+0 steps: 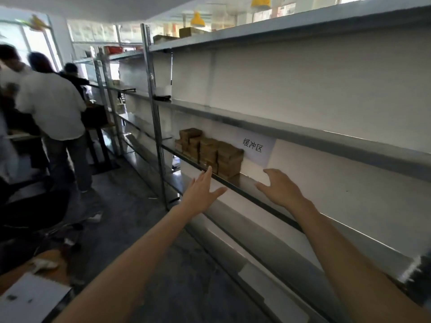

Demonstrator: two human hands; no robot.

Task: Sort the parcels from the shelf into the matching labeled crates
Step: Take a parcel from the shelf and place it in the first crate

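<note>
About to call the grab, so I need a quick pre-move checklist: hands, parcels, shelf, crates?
1. Left hand empty, fingers straight: ok.
2. Right hand empty, fingers relaxed: ok.
3. Brown parcels stacked on the shelf, just ahead of both hands, neither hand gripping them: ok.
4. Parcel labels readable: cannot tell.
5. Labeled crates in view: not ok, none shows.

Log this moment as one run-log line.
phase: pre-grasp | left hand: open, empty | right hand: open, empty | cardboard parcels: stacked on metal shelf, not gripped
</note>
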